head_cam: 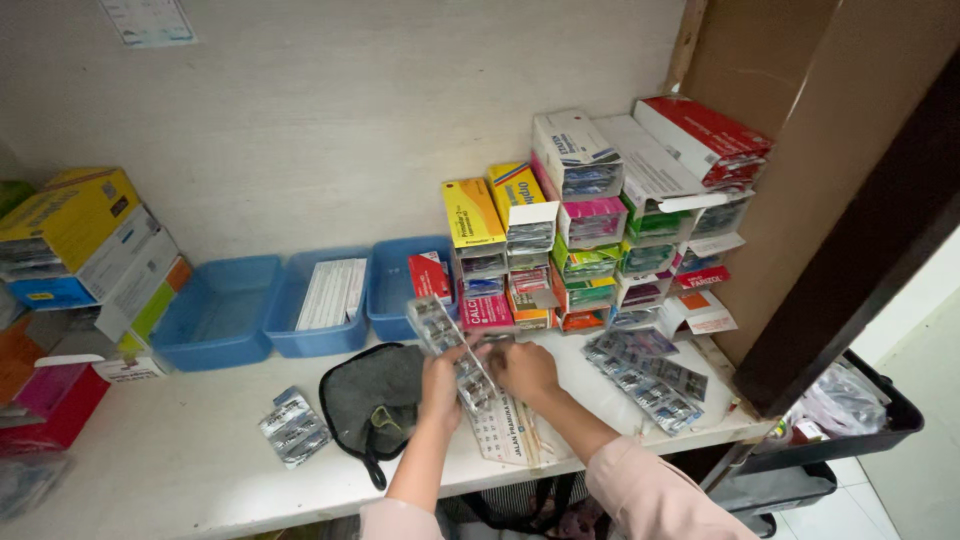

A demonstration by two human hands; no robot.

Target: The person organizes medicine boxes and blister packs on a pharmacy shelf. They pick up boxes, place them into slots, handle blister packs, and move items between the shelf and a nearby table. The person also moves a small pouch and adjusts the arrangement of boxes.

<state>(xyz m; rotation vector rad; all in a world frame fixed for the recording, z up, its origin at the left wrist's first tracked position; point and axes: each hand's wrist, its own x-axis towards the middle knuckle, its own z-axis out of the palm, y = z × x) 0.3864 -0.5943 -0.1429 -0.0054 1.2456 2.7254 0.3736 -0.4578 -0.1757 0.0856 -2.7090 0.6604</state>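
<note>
Gripping one silver blister strip [455, 350] with both your left hand [441, 385] and right hand [523, 372], you risk dropping it onto the cluttered counter [180, 460].

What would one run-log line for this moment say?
left hand: holds blister strips | right hand: on same strips | beside: dark pouch | behind: blue trays, stacked medicine boxes

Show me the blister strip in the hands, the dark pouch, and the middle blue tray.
blister strip [436, 325], head view, upper foil end.
dark pouch [368, 392], head view, fabric centre.
middle blue tray [288, 322], head view, left wall.
</note>
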